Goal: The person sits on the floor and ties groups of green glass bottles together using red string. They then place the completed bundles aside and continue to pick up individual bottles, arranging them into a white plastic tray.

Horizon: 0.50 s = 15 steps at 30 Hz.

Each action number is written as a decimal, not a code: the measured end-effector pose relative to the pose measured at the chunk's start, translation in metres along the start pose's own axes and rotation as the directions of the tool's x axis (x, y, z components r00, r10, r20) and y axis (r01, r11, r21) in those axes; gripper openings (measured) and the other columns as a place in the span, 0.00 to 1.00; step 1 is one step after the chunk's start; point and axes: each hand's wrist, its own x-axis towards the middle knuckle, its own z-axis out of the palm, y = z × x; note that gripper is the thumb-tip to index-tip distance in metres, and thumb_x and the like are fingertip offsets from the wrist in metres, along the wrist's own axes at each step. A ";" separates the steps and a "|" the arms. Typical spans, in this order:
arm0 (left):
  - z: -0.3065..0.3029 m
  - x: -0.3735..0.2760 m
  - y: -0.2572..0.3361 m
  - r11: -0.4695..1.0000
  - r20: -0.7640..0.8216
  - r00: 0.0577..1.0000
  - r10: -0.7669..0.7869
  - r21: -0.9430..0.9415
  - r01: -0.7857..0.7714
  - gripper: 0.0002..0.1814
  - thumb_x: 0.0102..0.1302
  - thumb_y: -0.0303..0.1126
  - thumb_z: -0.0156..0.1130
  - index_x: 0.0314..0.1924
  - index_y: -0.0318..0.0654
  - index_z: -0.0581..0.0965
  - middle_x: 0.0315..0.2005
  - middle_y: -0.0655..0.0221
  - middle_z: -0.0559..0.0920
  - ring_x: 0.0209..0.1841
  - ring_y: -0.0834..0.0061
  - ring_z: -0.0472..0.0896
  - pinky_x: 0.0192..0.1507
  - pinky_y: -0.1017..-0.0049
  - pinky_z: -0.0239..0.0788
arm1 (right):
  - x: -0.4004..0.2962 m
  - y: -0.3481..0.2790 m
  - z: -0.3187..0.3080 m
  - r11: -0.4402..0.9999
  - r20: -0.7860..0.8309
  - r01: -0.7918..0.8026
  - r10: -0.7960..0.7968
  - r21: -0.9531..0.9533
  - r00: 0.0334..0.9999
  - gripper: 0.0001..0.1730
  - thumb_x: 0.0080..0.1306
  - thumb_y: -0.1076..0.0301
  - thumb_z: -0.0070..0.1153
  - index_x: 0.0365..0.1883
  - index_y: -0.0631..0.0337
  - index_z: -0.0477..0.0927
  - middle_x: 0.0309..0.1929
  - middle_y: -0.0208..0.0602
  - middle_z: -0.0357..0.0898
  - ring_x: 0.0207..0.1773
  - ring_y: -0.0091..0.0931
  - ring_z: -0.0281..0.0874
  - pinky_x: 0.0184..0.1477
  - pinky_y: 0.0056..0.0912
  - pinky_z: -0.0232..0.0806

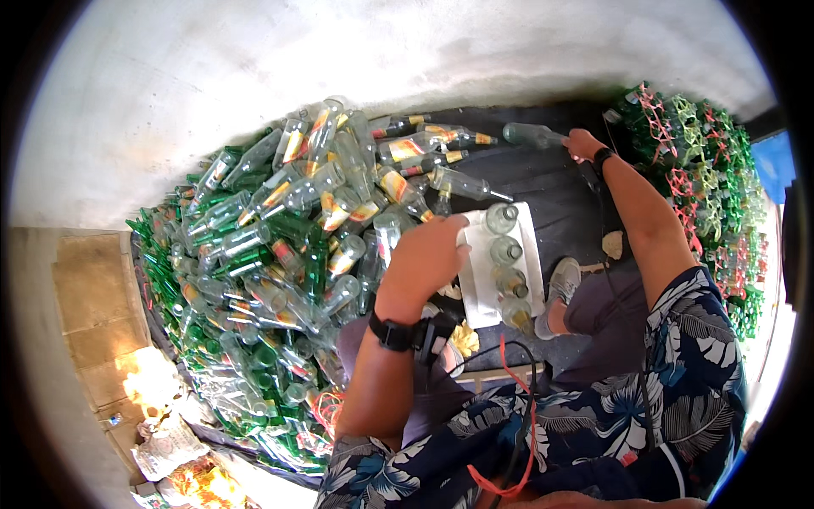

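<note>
My right hand [582,146] is stretched far forward, its fingers closed on the neck of a clear glass bottle [531,135]. That bottle lies on its side, base pointing left, over the dark ground sheet. My left hand [426,261] is at the left edge of a white tray [477,280], fingertips hanging over its rim. Its curled palm side is hidden, so I cannot tell whether it grips anything. Several clear bottles stand upright in a row in the tray, among them one at the far end [502,218] and a yellowish one at the near end [516,313].
A big heap of loose clear and green bottles [273,248] fills the left side against the pale wall [381,51]. Stacked bottles bound with coloured cord [693,146] rise at the right. Red cord [528,407] and a black cable hang before me. My shoe [565,280] is beside the tray.
</note>
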 end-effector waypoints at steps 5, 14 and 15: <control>-0.003 -0.020 0.011 0.989 0.033 0.990 -0.134 0.064 0.131 0.20 0.65 0.41 0.67 0.55 0.44 0.82 0.50 0.57 0.86 0.55 0.53 0.83 0.56 0.57 0.75 | -0.067 -0.054 -0.050 0.884 -0.045 0.032 -0.060 -0.466 0.997 0.20 0.75 0.62 0.49 0.30 0.66 0.86 0.22 0.47 0.83 0.29 0.41 0.87 0.33 0.46 0.78; -0.028 -0.046 0.031 0.986 0.116 0.980 -0.164 0.033 0.161 0.23 0.64 0.39 0.66 0.59 0.44 0.82 0.48 0.56 0.88 0.54 0.55 0.85 0.56 0.61 0.76 | -0.236 -0.107 -0.105 0.947 -0.469 0.100 -0.241 -0.305 0.850 0.21 0.64 0.55 0.53 0.30 0.68 0.82 0.38 0.58 0.84 0.48 0.55 0.81 0.52 0.56 0.72; -0.032 -0.047 0.033 0.985 0.123 0.977 -0.174 0.005 0.175 0.24 0.65 0.40 0.66 0.60 0.43 0.82 0.48 0.57 0.88 0.52 0.56 0.86 0.55 0.62 0.76 | -0.264 -0.127 -0.108 0.957 -0.501 0.062 -0.202 -0.282 0.842 0.21 0.64 0.55 0.54 0.32 0.67 0.82 0.38 0.57 0.84 0.48 0.55 0.81 0.52 0.56 0.72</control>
